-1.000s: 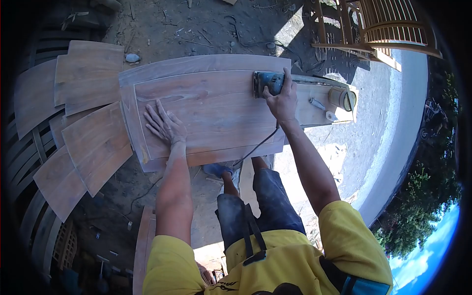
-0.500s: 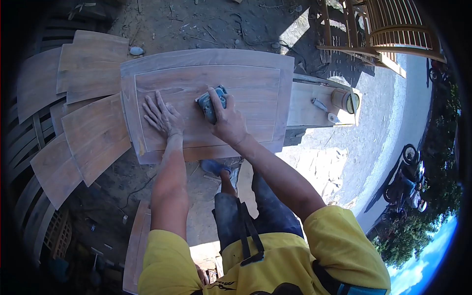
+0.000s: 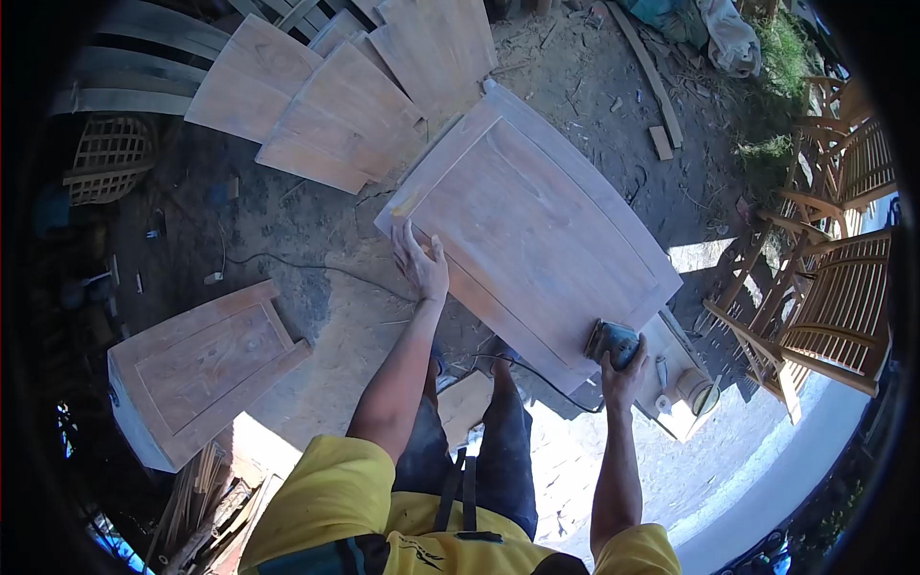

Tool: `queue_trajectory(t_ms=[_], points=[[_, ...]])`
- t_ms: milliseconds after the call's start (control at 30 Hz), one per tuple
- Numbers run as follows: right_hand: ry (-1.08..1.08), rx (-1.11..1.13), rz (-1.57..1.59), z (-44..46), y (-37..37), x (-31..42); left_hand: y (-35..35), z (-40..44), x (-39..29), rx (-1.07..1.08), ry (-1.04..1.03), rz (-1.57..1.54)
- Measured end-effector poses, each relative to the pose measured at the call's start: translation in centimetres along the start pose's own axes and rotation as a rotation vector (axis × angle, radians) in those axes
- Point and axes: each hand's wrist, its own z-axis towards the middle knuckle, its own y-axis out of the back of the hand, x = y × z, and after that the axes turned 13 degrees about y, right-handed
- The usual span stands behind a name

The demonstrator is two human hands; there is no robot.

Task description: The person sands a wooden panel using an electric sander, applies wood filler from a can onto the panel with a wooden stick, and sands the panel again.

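While the right hand (image 3: 625,379) grasps the sander (image 3: 614,342) on the panel (image 3: 546,220), apparently mid-sanding, the left hand (image 3: 424,272) lies open; sliding likely needs even pressure.

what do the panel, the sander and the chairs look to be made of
Panel: wood, likely unvarnished; grain shows under a pale, dull surface.
Sander in the right hand: probably a plastic body, dull blue and dusty-looking; too small to be sure.
Chairs: wood or perhaps cane, warm brown slats; finish unclear.
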Motion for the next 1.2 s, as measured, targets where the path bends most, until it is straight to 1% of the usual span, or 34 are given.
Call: queue_trajectory(t_ms=[67,100,133,167,200,267,300,367,433,500,533,600,667,700,733,767,800,833,900,933,967,1000,1067,1133,1200], points=[[0.057,0.000,0.011,-2.3,1.2,-1.4,1.1,-2.1,5.0,0.081,0.490,-0.108],[0.098,0.000,0.019,-3.2,1.5,-1.9,1.3,-2.6,5.9,0.068,0.502,-0.122],[0.052,0.072,0.049,-4.0,2.2,-1.4,1.6,-3.3,6.8,0.431,0.755,-0.274],[0.070,0.083,0.038,-4.8,2.4,-0.9,1.6,-4.0,7.6,0.808,0.991,-0.428],[0.085,0.105,0.058,-5.3,2.7,-0.1,0.2,-4.6,9.0,0.812,1.000,-0.438],[0.109,0.129,0.068,-6.0,3.1,1.4,-3.2,-5.3,11.4,0.899,1.055,-0.782],[0.114,0.139,0.066,-6.1,3.1,1.9,-3.5,-5.4,10.7,0.907,1.063,-0.787],[0.109,0.170,0.088,-6.1,3.2,3.1,-2.5,-5.4,7.8,0.729,1.021,-0.608],[0.140,0.194,0.079,-5.7,3.0,3.5,-1.2,-4.8,3.4,0.529,1.008,-0.552],[0.179,0.226,0.074,-5.1,2.6,4.1,-0.6,-3.3,0.7,0.421,0.953,-0.460],[0.193,0.249,0.085,-4.7,2.5,4.4,-3.1,-1.6,3.5,0.412,0.866,-0.339],[0.250,0.280,0.081,-3.9,2.1,4.7,-3.6,-1.5,6.3,0.414,0.798,-0.219],[0.269,0.333,0.048,-3.1,1.8,5.3,1.5,-3.7,4.2,0.093,0.431,-0.488],[0.299,0.365,0.036,-2.5,1.5,5.6,2.1,-5.6,5.2,0.095,0.456,-0.480],[0.301,0.387,0.026,-2.1,1.1,5.6,2.7,-7.8,6.5,0.134,0.445,-0.437],[0.355,0.421,0.004,-1.6,0.6,5.5,3.2,-10.0,7.5,0.173,0.433,-0.398],[0.409,0.455,-0.019,-1.3,0.1,5.3,2.4,-13.0,9.8,0.340,0.444,-0.396],[0.413,0.472,-0.034,-1.1,-0.3,5.0,2.4,-16.1,10.7,0.523,0.415,-0.400],[0.539,0.505,-0.052,-0.4,-1.6,4.8,0.4,-22.6,12.8,0.869,0.513,-0.401],[0.590,0.509,-0.075,-0.1,-2.2,5.0,-0.6,-25.6,13.5,0.994,0.471,-0.414],[0.601,0.521,-0.087,0.2,-2.7,5.4,-1.6,-27.7,13.3,1.105,0.499,-0.490],[0.628,0.498,-0.086,0.5,-3.4,5.9,-0.6,-28.2,11.3,1.144,0.417,-0.380],[0.676,0.482,-0.095,2.1,-5.4,7.6,-2.2,-29.7,9.5,1.148,0.425,-0.469],[0.769,0.367,-0.069,4.0,-7.3,10.6,-3.2,-31.2,8.5,1.165,0.440,-0.558],[0.813,0.395,-0.088,6.6,-9.7,14.1,-4.3,-31.5,7.7,1.170,0.658,-0.733]])
